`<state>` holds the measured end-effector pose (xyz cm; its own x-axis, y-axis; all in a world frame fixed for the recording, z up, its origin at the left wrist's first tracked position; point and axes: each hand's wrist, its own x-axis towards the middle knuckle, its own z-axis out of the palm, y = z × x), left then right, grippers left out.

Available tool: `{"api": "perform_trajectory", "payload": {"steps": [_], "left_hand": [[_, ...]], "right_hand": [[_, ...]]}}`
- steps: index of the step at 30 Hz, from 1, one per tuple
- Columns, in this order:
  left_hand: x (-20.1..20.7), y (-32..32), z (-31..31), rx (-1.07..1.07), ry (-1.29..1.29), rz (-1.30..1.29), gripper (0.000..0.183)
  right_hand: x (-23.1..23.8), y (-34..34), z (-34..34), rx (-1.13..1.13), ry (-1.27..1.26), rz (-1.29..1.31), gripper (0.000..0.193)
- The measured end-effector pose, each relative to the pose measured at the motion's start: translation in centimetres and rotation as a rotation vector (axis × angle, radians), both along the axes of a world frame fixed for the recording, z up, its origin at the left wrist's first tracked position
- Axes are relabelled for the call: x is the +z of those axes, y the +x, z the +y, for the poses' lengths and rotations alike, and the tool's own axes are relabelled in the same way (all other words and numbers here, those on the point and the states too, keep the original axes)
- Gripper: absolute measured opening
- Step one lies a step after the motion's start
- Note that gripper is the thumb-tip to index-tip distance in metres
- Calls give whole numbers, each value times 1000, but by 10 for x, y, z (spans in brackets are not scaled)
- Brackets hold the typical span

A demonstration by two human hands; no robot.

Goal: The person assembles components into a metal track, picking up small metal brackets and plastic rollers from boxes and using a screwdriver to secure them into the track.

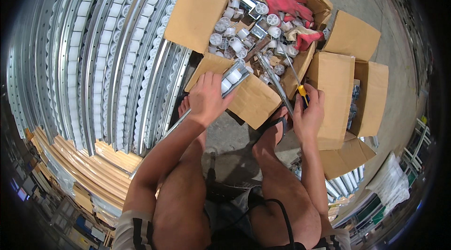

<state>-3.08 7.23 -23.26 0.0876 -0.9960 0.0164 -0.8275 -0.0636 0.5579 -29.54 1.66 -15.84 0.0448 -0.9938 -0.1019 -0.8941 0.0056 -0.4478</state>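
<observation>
My left hand [206,96] is closed around the end of a metal roller track [238,74], a channel with white plastic rollers in it. That end lies over the front flap of an open cardboard box [256,102]. My right hand [310,114] grips a screwdriver [302,91] with a yellow and black handle, its long thin shaft pointing up and left over the box. Beside it, a narrow metal bar [276,81] slants from the box toward my right hand; whether my fingers touch it I cannot tell. Loose white rollers [240,49] and metal brackets [258,31] fill the box.
Red and cream work gloves [287,4] lie in the box. Long roller tracks [101,57] are stacked at the left, above plastic-wrapped tan tubes [80,158]. Another open carton [336,95] holding metal parts stands at the right, with clear plastic wrap [391,182] beyond it.
</observation>
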Motion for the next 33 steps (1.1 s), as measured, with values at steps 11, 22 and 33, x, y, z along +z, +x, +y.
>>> {"api": "perform_trajectory", "payload": {"steps": [11,22,33], "left_hand": [[-11,10,22,19,51,-16,44],[-13,8,23,29,56,1,46],[-10,10,23,23,72,6,46]], "right_hand": [[25,32,-46,261,-177,183,23],[-89,115,-144,494,0,398,28],[-82,112,-156,406,-8,364,36]]}}
